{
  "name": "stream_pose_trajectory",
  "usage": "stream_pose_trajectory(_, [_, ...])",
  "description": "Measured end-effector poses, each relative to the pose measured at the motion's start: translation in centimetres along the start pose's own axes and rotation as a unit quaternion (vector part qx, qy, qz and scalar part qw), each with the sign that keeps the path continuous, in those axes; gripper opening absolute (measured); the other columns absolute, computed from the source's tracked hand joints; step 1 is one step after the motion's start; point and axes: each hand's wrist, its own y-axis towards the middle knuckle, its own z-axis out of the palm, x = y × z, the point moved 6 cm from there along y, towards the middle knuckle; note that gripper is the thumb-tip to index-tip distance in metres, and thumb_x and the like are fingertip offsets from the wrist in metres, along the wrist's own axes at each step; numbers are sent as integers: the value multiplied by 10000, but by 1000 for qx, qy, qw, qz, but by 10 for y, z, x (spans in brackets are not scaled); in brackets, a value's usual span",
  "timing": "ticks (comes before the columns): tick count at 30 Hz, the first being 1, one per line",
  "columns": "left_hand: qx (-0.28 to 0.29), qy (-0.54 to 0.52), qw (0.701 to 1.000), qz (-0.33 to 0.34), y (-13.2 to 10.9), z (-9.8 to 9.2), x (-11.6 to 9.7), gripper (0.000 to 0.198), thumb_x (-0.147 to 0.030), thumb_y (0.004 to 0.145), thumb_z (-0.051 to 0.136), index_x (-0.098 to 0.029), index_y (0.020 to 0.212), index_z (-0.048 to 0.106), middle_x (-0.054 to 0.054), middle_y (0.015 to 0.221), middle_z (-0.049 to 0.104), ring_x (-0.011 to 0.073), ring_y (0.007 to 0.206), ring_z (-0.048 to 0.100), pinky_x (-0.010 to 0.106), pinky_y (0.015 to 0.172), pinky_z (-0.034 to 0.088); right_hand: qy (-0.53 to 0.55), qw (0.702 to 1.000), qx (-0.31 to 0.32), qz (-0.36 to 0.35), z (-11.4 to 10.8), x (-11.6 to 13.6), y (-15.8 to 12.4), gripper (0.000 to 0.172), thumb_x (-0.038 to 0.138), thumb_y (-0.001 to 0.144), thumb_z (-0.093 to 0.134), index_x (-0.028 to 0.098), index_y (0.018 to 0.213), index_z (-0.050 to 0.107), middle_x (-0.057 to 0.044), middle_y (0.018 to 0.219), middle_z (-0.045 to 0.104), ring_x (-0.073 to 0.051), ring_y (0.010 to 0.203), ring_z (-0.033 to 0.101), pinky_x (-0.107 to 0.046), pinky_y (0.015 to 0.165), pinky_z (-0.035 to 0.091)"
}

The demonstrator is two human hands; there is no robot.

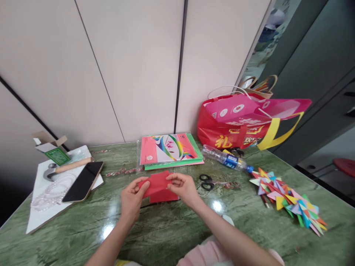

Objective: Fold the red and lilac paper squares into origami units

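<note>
A piece of red paper (158, 184) is held up between my two hands, a little above the table. My left hand (133, 197) pinches its left end between thumb and fingers. At the right end, the thumb and fingertips of my right hand (184, 188) are closed on the same paper. Below it lie more red sheets (165, 196), partly hidden by the held piece. Black-handled scissors (208, 181) rest to the right of my right hand. Behind the hands is a pack of coloured paper (170, 149) with a printed pink cover.
On the left, a white board (36, 218) bears a phone (84, 181), a hammer (69, 166), a bead strand (52, 192) and a small green box (57, 153). To the right are a plastic bottle (231, 160), a colourful folded-paper piece (288, 199) and a red bag (222, 131). Cabinet doors stand behind.
</note>
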Motion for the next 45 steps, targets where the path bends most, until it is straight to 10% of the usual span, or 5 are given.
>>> stream_pose_trajectory(11, [-20,12,1000,-7,5,-6,6,377,-349,565,723,-122,860,665,-31,487,576,100,465,520,187,473,417,-34,999,-6,-15,-3,1,1,217,139,610,532,197,750,686,-20,772,696,-177,740,643,-301,697,514])
stream_pose_trajectory(28, [127,106,985,-47,-4,17,4,231,-293,608,695,-150,788,672,19,663,699,117,523,586,184,503,448,-155,981,90,-69,11,9,-7,190,102,669,613,196,809,700,-35,857,696,-170,831,627,-285,804,455])
stream_pose_trajectory(40, [173,27,975,-137,-9,27,7,613,-268,535,756,-148,1079,500,42,739,716,187,641,659,295,629,521,-160,984,11,-71,-1,2,-3,127,136,648,624,197,719,711,-40,795,712,-197,796,649,-329,793,482])
stream_pose_trajectory(45, [208,36,960,-183,-18,35,11,474,-241,523,764,-98,935,579,84,700,713,217,630,670,309,592,539,-162,984,1,-74,-2,6,-3,130,137,649,631,190,737,711,-49,823,709,-199,818,646,-324,800,482])
